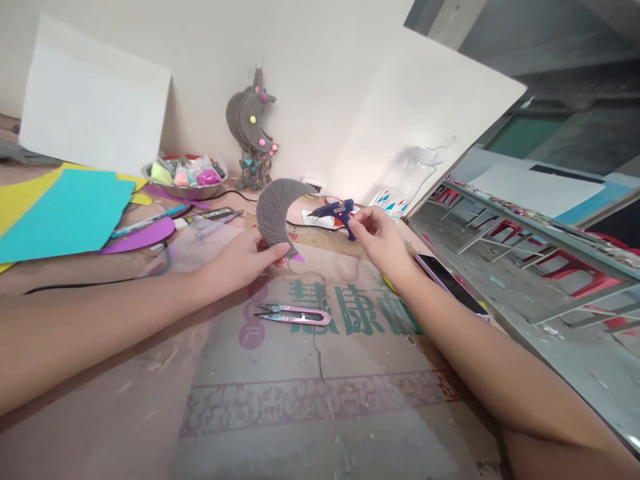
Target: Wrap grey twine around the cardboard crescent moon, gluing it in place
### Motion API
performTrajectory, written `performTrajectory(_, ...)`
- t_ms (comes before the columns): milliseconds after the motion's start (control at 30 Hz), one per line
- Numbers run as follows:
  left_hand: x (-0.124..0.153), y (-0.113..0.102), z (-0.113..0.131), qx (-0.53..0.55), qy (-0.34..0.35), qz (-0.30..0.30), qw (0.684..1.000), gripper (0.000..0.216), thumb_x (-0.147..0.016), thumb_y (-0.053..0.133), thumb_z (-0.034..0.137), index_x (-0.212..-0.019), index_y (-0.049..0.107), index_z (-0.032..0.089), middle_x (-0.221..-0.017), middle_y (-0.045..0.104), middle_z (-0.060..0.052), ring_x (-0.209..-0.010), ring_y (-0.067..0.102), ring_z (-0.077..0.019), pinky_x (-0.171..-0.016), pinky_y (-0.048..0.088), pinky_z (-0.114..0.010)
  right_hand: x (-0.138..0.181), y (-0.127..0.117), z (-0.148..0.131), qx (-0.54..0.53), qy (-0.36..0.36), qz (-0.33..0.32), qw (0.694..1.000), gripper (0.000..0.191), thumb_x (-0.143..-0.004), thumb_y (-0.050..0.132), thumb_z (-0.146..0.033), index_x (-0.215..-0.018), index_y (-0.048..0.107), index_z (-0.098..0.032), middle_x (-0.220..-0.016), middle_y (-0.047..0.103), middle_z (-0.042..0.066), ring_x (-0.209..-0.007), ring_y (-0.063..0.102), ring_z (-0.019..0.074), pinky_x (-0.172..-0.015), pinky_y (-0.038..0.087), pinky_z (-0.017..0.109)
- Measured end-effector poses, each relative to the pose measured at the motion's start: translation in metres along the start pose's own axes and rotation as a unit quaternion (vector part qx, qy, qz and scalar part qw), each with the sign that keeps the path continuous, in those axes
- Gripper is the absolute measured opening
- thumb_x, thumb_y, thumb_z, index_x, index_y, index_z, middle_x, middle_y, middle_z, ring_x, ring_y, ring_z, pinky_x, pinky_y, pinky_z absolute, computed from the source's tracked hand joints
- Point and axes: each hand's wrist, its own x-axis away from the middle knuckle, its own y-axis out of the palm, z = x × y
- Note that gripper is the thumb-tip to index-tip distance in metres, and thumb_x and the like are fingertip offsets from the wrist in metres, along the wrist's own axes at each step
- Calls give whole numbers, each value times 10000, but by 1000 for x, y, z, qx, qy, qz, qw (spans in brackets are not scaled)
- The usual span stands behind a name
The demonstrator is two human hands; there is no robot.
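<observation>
My left hand [250, 255] is closed on the lower end of a crescent [274, 212] wrapped in grey yarn. A small purple tip [299, 258] shows below the wrapping. My right hand [379, 237] has its thumb and fingers pinched at the back of the handle of a blue hot glue gun [341, 211], whose nozzle points left toward the crescent. Between my forearms, pink-handled thread snips [295, 315] lie on the printed board [350, 407]. A thin grey yarn [318, 357] trails down across the board past the snips.
At the left lie turquoise foam sheets [65, 213], a purple piece [143, 237] and pens. Behind stand a metal bowl [185, 191] of colourful packets and a hanging grey moon ornament [254, 123]. A phone [453, 283] lies beyond my right forearm, near the table's right edge.
</observation>
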Motion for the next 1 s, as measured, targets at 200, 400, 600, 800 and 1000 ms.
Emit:
performTrajectory(200, -2, 0, -3, -18, 10, 4, 1000, 288, -820, 504, 443, -722, 563, 178, -686, 637, -22, -639, 576, -161, -564, 437, -262, -21, -7, 55, 108, 66, -9, 992, 485, -770, 590, -319, -1203, 490, -127, -1157, 578, 135, -987, 562, 217, -854, 452, 370)
performTrajectory(400, -3, 1, -6, -22, 2, 11, 1000, 320, -825, 488, 477, -746, 559, 175, -705, 632, -24, -645, 580, -162, -563, 441, -260, -39, -3, 63, 135, 90, -108, 981, 478, -748, 643, -336, -1166, 551, -122, -1156, 620, 148, -994, 604, 242, -881, 458, 393)
performTrajectory(600, -3, 1, -7, -6, -2, 10, 1000, 313, -827, 487, 465, -750, 560, 171, -713, 632, -21, -642, 573, -151, -552, 441, -251, -46, 21, 62, 175, 87, -91, 976, 452, -697, 690, -341, -1062, 579, -98, -1070, 647, 175, -988, 596, 295, -889, 433, 450)
performTrajectory(800, -3, 0, -6, -10, 4, 18, 1000, 330, -831, 478, 471, -715, 572, 177, -688, 639, -25, -637, 577, -159, -555, 445, -262, -49, 21, 62, 180, 85, -59, 978, 373, -733, 643, -304, -1048, 578, -116, -1039, 660, 166, -967, 610, 297, -853, 456, 425)
performTrajectory(1000, -2, 0, -5, 14, -14, 26, 999, 321, -835, 469, 466, -735, 566, 176, -698, 641, -28, -639, 583, -165, -515, 436, -256, -34, 4, 40, 106, 100, -65, 987, 232, -793, 568, -300, -959, 600, -142, -874, 705, 109, -737, 660, 214, -706, 510, 358)
